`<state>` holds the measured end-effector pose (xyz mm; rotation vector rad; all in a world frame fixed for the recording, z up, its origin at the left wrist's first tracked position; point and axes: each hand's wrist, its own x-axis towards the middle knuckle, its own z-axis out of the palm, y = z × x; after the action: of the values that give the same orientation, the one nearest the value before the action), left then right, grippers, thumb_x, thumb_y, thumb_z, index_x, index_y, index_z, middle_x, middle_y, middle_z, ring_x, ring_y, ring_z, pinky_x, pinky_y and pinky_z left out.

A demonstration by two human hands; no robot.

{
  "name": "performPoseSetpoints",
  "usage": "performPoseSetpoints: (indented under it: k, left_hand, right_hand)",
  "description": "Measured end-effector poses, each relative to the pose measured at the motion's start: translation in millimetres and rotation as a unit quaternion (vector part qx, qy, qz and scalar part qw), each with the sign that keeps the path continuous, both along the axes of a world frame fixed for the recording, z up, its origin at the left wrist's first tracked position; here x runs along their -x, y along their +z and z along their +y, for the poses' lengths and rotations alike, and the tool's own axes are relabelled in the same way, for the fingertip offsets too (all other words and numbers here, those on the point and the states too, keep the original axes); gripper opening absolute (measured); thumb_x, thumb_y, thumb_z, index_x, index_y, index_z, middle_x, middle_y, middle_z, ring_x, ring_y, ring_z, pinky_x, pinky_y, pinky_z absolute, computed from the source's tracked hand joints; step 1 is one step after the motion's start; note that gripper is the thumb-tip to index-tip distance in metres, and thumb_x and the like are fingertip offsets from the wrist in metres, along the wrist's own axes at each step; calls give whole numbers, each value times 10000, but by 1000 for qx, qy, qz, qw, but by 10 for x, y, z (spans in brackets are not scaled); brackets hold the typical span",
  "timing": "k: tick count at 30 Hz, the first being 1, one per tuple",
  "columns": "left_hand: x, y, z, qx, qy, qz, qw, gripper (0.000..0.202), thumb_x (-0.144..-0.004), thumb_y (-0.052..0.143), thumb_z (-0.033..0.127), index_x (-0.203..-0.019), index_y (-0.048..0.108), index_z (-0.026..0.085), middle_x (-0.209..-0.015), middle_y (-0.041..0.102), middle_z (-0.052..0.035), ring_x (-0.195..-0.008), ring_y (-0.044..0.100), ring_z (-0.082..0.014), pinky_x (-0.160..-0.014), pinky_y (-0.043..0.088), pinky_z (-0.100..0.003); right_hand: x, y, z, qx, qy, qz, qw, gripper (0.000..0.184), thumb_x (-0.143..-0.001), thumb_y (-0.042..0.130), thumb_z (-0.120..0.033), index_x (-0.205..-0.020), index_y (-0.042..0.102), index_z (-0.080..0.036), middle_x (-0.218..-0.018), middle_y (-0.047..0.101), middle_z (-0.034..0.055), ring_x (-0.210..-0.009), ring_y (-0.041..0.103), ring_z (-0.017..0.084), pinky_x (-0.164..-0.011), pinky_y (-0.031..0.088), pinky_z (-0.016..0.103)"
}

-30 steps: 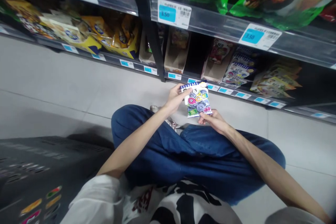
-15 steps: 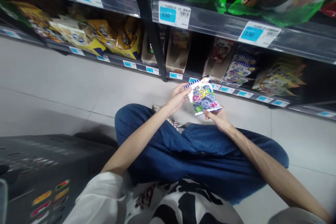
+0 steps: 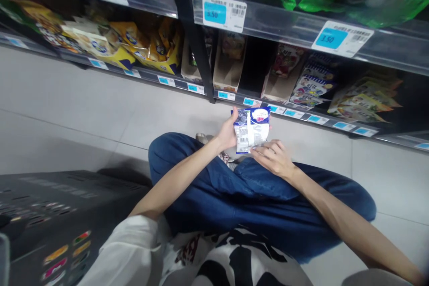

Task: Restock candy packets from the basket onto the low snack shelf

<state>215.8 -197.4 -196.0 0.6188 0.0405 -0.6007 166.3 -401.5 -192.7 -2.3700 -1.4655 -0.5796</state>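
Observation:
A small blue and white candy packet is held above my knees, its back side with printed text turned up to me. My left hand grips its left edge, thumb over the top corner. My right hand touches the packet's lower right edge with curled fingers. I sit cross-legged in blue jeans on a tiled floor, facing the bottom shelf of a shop rack.
The low shelf holds cardboard display boxes, striped candy packets and yellow snack bags. Blue price tags line the shelf edges. A dark plastic crate stands at my left. A black upright post divides the shelves.
The packet has been flipped from its colourful front to its white printed back. My right hand has shifted from under it to its lower right edge.

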Motion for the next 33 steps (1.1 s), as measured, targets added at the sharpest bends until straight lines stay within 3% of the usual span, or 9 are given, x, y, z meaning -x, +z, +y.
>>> performPoseSetpoints:
  k: [7, 17, 25, 30, 33]
  left_hand:
    - [-40, -17, 20, -32, 32, -1, 999, 761, -852, 488, 794, -1158, 668, 120, -1026, 732, -156, -1136, 656, -354, -968, 530, -471]
    - [-36, -87, 46, 6, -37, 2, 999, 838, -852, 386, 842, -1138, 674, 109, -1023, 729, -168, -1169, 639, -366, -970, 532, -476]
    - [-44, -66, 43, -12, -13, 3, 1000, 794, -845, 438, 825, -1119, 679, 120, -1055, 726, -163, -1204, 618, -363, -984, 526, -470]
    - [-47, -105, 52, -8, 2, -22, 1000, 781, -812, 520, 817, -1173, 663, 139, -1186, 684, -161, -1257, 578, -369, -1016, 501, -480]
    - [-38, -126, 42, -7, -6, -57, 998, 676, -773, 713, 664, -1280, 623, 225, -1382, 587, -113, -1285, 554, -345, -991, 515, -439]
  right_hand:
    - [13, -4, 30, -9, 7, 1, 1000, 333, -927, 669, -139, -1234, 651, -267, -965, 723, 8, -984, 544, 186, -852, 396, 352]
    - [3, 52, 83, -16, -13, -8, 1000, 256, -933, 684, -195, -1184, 658, -236, -929, 719, 17, -929, 540, 192, -804, 408, 347]
    - [1, -44, 80, -70, -27, 46, 996, 385, -894, 701, -162, -1270, 620, -182, -976, 727, 67, -903, 611, 213, -765, 471, 366]
    - [5, -119, 102, -222, -105, 189, 951, 247, -916, 640, -126, -1142, 684, -216, -984, 736, 74, -873, 690, 201, -777, 550, 360]
    - [9, -127, 134, -311, -168, 316, 880, 112, -912, 666, -217, -1018, 701, -215, -952, 728, 67, -855, 706, 202, -792, 590, 363]
